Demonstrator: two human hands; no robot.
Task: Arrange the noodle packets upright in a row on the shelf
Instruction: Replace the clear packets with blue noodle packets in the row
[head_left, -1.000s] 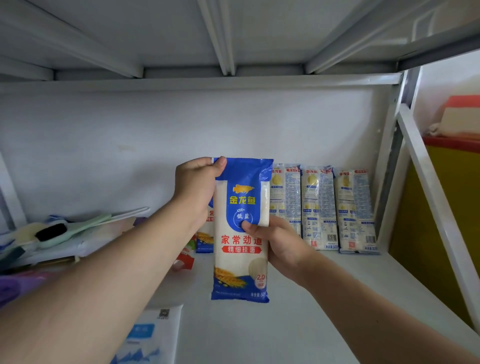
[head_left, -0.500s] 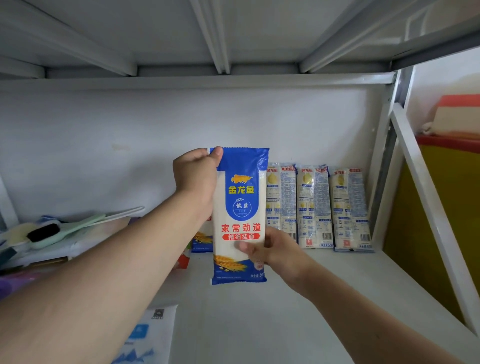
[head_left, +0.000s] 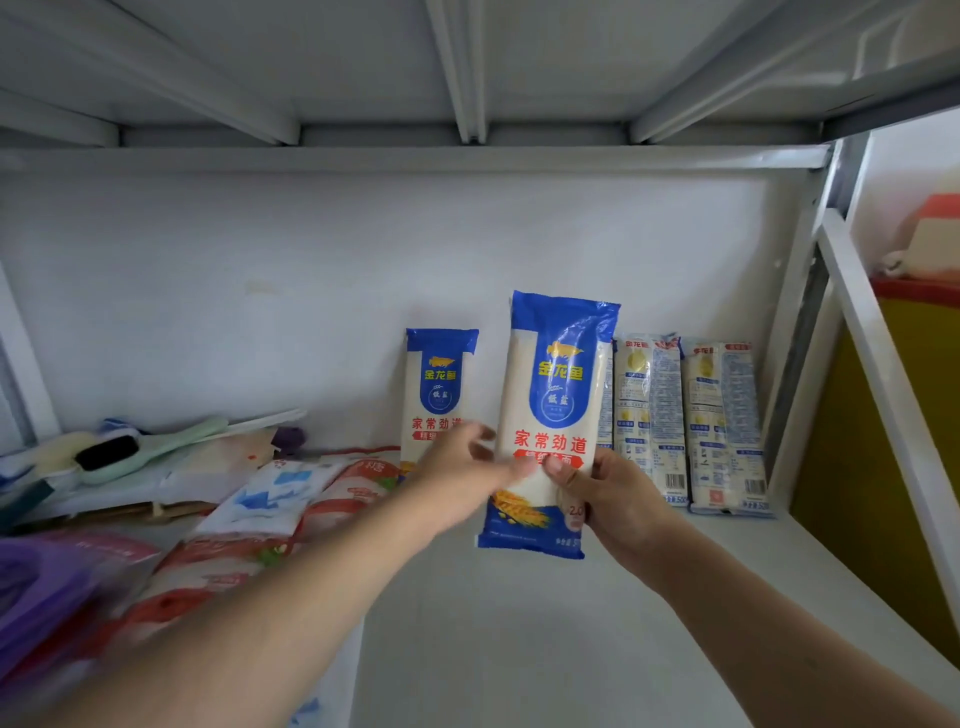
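A blue and white noodle packet (head_left: 558, 395) is held upright above the white shelf (head_left: 571, 639), pinched near its lower right by my right hand (head_left: 605, 493). My left hand (head_left: 460, 475) is blurred, fingers spread, just left of the packet's lower half and holding nothing. Behind it a second blue packet (head_left: 439, 384) stands against the back wall. To the right, two pale noodle packets (head_left: 649, 415) (head_left: 724, 426) stand upright in a row against the wall; a third is mostly hidden behind the held packet.
A heap of soft bags (head_left: 270, 499) and a green brush (head_left: 150, 449) fill the shelf's left side. A purple bag (head_left: 36, 587) lies at the near left. The shelf's white post (head_left: 795, 322) and a slanted bar (head_left: 883, 374) bound the right end.
My left hand has let go of the packet's top and dropped to its lower left. The packet has shifted right, held by the right hand alone, uncovering the second blue packet behind.
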